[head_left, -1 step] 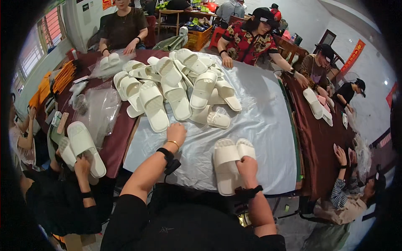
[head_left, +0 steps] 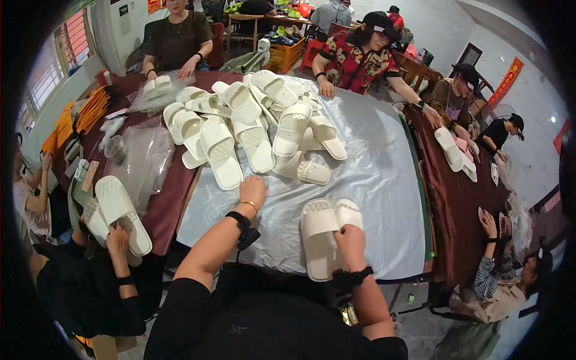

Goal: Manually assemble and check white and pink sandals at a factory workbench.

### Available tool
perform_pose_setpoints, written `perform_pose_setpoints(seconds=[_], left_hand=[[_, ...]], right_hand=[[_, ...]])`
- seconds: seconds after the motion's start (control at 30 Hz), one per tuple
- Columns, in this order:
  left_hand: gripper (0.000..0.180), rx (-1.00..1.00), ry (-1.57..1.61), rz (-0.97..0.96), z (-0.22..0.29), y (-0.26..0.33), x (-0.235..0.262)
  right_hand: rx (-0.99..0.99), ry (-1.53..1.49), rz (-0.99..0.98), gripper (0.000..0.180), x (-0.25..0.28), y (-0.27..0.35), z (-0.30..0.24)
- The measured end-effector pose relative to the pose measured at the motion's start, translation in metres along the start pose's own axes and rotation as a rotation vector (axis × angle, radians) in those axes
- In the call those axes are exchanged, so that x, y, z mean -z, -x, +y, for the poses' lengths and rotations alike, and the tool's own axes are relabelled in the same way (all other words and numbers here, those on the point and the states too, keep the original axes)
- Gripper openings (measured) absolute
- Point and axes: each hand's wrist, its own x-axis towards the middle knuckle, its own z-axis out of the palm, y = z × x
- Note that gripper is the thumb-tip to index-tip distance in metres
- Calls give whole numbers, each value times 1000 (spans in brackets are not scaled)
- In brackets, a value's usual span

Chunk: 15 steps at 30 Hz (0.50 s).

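My right hand is closed round a pair of cream slippers at the table's near edge; the two overlap, the left one in front, and my fingers hide part of the other. My left hand rests on the pale sheet with its fingers curled under, so what they hold, if anything, is hidden. Beside it lies the end of a cream slipper, at the front of a loose heap of similar slippers. A clear wrapper partly covers one slipper at the heap's near right.
Clear plastic bags lie on the dark red cloth to the left. At lower left a co-worker's hand holds a slipper pair. Other people work around the tables. Slippers sit on the right table.
My right hand and the slippers in it have shifted slightly to the left. My left hand stays in place.
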Motion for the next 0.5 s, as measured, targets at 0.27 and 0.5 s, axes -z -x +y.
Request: perform_pose_setpoints(seconds=[0.27,0.5], left_hand=[[11,93,297,172,-3,-6,15],[16,-21,28,33,-10,-3,3]], right_hand=[[35,-35,-118,32,-16,0,-30],[145,27,-340,39,-16,-1,-22]])
